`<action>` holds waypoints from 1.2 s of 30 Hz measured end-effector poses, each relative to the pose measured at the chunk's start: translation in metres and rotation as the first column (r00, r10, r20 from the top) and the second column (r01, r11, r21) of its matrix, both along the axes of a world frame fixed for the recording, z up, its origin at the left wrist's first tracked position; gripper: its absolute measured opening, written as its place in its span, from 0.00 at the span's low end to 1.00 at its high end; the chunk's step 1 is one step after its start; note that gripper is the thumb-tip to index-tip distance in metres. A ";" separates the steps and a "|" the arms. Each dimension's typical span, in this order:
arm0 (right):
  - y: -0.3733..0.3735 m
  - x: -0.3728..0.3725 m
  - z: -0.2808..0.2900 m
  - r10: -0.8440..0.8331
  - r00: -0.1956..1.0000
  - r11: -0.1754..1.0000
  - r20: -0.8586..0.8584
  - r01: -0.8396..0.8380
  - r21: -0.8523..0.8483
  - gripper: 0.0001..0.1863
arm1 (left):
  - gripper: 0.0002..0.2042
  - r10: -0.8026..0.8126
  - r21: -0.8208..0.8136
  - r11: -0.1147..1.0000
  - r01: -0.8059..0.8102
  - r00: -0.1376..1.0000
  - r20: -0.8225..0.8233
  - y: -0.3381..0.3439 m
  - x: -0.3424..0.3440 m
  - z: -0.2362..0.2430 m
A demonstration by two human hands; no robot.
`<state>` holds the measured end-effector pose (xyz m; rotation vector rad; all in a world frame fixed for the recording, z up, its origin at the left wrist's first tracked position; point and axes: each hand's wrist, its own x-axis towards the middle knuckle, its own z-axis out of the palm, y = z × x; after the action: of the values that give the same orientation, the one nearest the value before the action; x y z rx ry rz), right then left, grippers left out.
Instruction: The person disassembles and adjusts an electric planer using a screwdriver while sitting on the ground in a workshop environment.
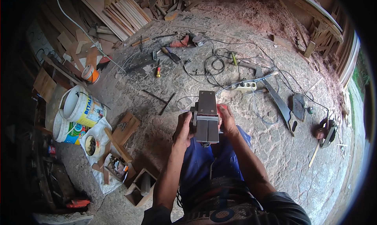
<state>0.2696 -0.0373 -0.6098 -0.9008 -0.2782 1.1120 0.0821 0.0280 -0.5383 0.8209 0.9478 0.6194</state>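
Holding a planer [207, 117] sole-up above the lap, the person grips it from both sides. Left to right: buckets [80, 109] and wood offcuts [125, 132] on the floor [275, 146]; left hand [183, 129] curled around the planer's left flank; right hand [226, 119] closed on its right flank, fingers wrapped behind; power strip [245, 84], handsaw [280, 105] and tangled cables [212, 64] beyond. Progress, as judged: the planer is lifted and turned over, its base exposed; no tool is applied to it yet.
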 end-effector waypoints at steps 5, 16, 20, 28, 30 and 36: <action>-0.029 0.014 -0.038 -0.053 0.996 0.998 -0.065 0.051 -0.022 0.13 | 0.22 -0.073 0.179 0.980 0.088 0.993 -0.088 -0.022 0.018 -0.040; -0.018 0.039 -0.098 0.111 0.994 0.962 -0.017 -0.112 -0.250 0.28 | 0.26 -0.069 0.070 0.995 0.071 0.997 -0.029 -0.025 0.030 -0.110; -0.003 0.060 -0.134 0.233 0.971 0.921 -0.054 -0.238 -0.307 0.30 | 0.27 -0.046 0.102 0.993 0.052 0.997 -0.058 -0.019 0.045 -0.126; 0.029 0.066 -0.183 0.313 0.948 0.859 0.060 -0.256 -0.443 0.31 | 0.36 -0.009 0.323 0.941 0.104 0.959 -0.283 -0.019 0.057 -0.166; 0.035 0.067 -0.184 0.338 0.941 0.840 0.019 -0.293 -0.457 0.32 | 0.40 0.017 0.397 0.908 0.131 0.937 -0.348 -0.017 0.057 -0.178; 0.040 0.070 -0.160 0.322 0.947 0.863 0.009 -0.290 -0.414 0.21 | 0.36 0.062 0.075 0.996 -0.049 0.982 -0.178 0.004 0.059 -0.155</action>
<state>0.3393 0.0028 -0.7700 -1.3079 -0.2635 1.4656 0.1415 0.0318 -0.6930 0.9272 1.1213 0.6372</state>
